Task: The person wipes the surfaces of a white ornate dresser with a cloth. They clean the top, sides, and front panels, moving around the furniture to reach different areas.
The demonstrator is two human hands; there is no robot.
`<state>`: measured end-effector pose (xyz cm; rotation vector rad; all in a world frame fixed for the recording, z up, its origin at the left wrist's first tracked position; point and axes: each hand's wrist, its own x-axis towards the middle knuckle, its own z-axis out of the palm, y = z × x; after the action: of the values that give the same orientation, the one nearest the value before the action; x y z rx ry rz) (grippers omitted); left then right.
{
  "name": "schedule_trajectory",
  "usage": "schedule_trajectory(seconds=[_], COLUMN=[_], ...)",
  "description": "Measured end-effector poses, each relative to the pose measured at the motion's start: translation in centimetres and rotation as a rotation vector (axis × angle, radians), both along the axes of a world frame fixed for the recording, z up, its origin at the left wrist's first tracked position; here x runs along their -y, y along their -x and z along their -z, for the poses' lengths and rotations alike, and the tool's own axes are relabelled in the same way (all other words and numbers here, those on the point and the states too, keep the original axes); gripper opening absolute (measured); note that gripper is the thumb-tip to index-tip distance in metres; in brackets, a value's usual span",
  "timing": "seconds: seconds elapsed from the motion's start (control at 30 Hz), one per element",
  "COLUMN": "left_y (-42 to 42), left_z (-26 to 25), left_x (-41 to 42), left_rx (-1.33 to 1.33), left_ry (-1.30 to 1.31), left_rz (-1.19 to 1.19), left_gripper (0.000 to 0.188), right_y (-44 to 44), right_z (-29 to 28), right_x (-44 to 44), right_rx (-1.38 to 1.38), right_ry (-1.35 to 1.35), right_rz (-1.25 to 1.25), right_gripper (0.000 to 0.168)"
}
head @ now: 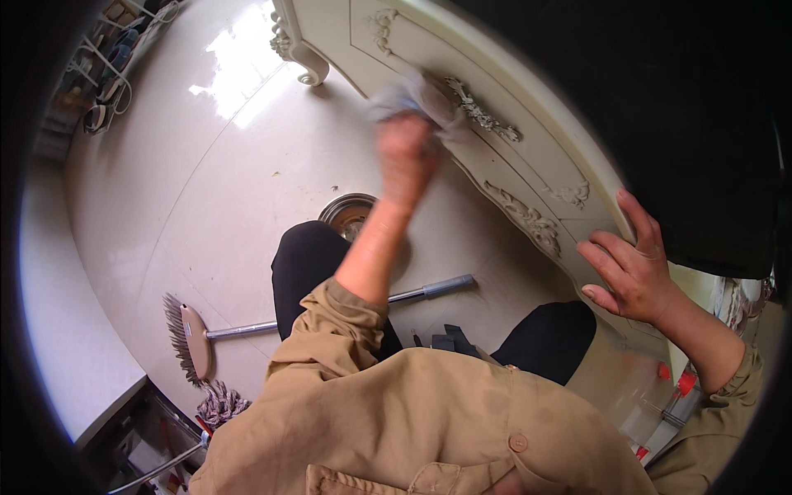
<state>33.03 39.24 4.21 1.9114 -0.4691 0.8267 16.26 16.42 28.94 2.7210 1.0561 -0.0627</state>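
My left hand (405, 145), blurred, grips a pale crumpled cloth (427, 99) against the front of a cream cabinet (544, 164). Just beyond the cloth is an ornate metal drawer handle (482, 111). Carved scrollwork (526, 216) decorates the panel below the drawer. With fingers spread, my right hand (631, 266) rests at the cabinet's top edge, holding nothing. Partly hidden by my left forearm and knee, a round metal basin (346, 210) stands on the tiled floor.
A broom (197, 340) lies on the floor, its handle passing behind my left leg. Near it is a mop head (221, 405). A shoe rack (114, 62) stands at upper left. A large black surface (699, 124) lies beyond the cabinet's edge. Red-capped containers (684, 383) are at lower right.
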Motion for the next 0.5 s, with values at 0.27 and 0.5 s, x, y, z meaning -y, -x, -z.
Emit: schedule_trajectory(seconds=[0.27,0.5], left_y=[-4.7,12.9], left_z=[0.1,0.6], left_x=[2.2,13.8], left_rx=[-0.2,-0.359], left_ry=[0.269,0.084], left_rz=[-0.069,0.124], left_gripper=[0.039,0.04], right_y=[0.1,0.2], right_z=[-0.1,0.0], right_x=[0.1,0.4], right_rx=[-0.002,-0.035], right_ry=[-0.05,-0.062], right_rz=[0.016,0.01], right_gripper=[0.043,0.044])
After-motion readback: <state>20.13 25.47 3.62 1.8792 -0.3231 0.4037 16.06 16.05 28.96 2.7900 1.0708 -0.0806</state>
